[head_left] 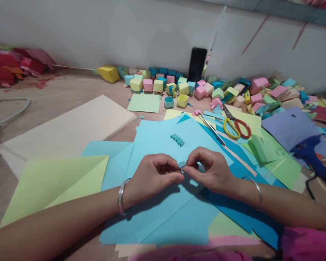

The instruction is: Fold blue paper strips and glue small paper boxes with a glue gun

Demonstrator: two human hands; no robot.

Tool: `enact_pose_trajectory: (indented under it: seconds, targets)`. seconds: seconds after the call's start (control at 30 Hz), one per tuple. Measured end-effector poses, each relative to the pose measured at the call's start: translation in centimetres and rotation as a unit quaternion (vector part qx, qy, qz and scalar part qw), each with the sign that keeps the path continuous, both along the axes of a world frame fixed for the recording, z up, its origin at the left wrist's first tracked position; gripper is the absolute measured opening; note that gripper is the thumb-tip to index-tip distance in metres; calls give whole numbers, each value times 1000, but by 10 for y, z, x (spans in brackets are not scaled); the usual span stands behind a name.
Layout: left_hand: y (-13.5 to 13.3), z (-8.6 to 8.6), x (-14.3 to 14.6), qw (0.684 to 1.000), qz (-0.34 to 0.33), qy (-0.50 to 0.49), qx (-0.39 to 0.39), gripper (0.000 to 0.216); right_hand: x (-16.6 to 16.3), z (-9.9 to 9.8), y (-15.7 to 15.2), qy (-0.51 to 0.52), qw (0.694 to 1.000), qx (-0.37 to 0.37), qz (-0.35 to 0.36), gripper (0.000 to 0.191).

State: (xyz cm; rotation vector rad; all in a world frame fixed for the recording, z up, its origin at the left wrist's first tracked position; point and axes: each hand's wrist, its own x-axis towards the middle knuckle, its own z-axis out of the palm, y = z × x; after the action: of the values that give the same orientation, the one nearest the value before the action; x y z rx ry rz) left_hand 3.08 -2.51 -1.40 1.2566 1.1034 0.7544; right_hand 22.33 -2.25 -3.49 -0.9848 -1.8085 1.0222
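A small light-blue paper piece [181, 164] is pinched between my two hands, above the stacked light-blue sheets [157, 141]. The thumb and fingers of my left hand [157, 170] close on its left end. My right hand [209, 168] grips its right end the same way. Just beyond my fingers lies a short teal pleated paper strip [177, 139] on the top sheet. To the right are scissors [236, 125] with one yellow and one red handle, and a slim metal tool [213, 128] that looks like tweezers.
Many small paper boxes [158, 86] line the wall, with a black phone [197, 64] propped among them. A blue glue gun [311, 148] lies at right. On the left are a cream sheet [70, 127] and a yellow-green sheet [57, 177].
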Motion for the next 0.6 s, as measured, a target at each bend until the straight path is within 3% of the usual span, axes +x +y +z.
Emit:
enact_pose_trajectory:
  seconds: [0.17,0.33,0.5,0.6]
  targets:
    - [1,-1,1,1000,-7,4,13,10,-3,4,2,-29,999,-17,7,11]
    - [2,-2,0,1000,-20,3,22,7,-3,3,4,-124,986,104,25,17]
    - [2,-4,-1,999,-45,13,25,5,-1,0,3,-153,979,125,53,25]
    - [1,-4,0,999,-48,-4,2,4,-1,0,3,-169,968,175,56,32]
